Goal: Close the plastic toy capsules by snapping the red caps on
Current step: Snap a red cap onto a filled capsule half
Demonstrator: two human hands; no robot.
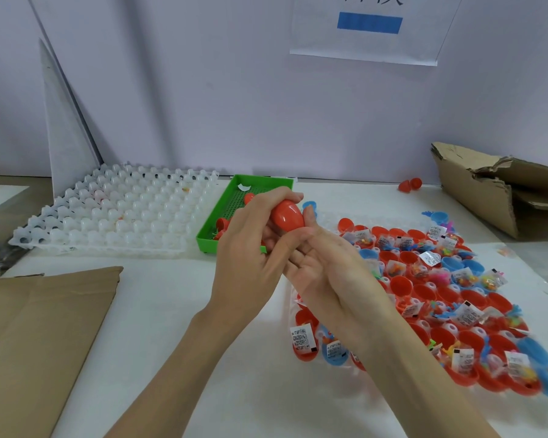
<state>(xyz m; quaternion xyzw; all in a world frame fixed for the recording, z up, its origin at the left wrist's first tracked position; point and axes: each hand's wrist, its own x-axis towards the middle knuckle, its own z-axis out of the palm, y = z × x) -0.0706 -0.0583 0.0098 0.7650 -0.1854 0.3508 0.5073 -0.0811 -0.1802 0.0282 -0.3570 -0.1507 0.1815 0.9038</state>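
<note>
A red egg-shaped capsule [287, 215] is held above the table centre between both hands. My left hand [250, 248] curls its fingers over the capsule's top. From below, my right hand [317, 263] grips it with thumb and fingers. To the right lies a clear tray [329, 221] full of open red and blue capsule halves [424, 279] with small packets and toys inside. A green tray [209, 229] behind my hands holds a few red caps [222, 223], partly hidden by my left hand.
A white moulded tray [114, 213] with many empty cups lies at the back left. Flat cardboard [38, 327] covers the near left. A torn cardboard box [503, 191] stands at the back right, with two red caps [409, 184] beside it. A wall runs behind.
</note>
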